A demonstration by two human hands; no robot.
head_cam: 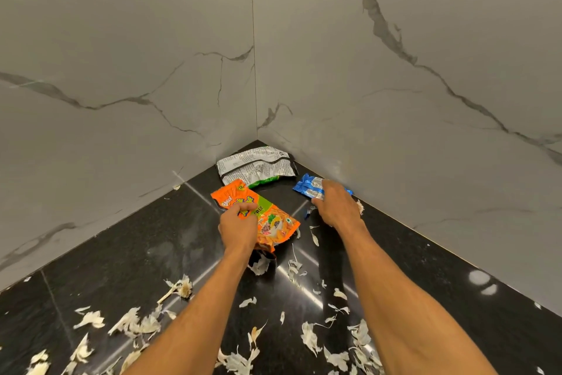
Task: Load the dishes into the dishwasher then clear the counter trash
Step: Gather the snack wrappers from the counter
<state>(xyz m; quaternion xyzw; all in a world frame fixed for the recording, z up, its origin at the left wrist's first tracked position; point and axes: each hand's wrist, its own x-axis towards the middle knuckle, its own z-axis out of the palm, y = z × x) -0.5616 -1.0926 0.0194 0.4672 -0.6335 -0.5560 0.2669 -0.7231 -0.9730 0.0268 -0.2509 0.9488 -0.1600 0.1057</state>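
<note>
An orange snack packet (273, 224) lies on the black counter (152, 253) near the corner; my left hand (238, 227) grips it at its upper middle. A blue wrapper (308, 186) lies by the right wall, and my right hand (336, 203) is on it with fingers curled around its near end. A white and green packet (255, 166) sits flat in the very corner, touched by neither hand.
Pale garlic or onion peels (143, 324) are scattered over the near counter, several between and under my forearms. Marbled grey walls (395, 131) close the corner on the left and right. A small torn blue scrap (308, 213) lies just left of my right hand.
</note>
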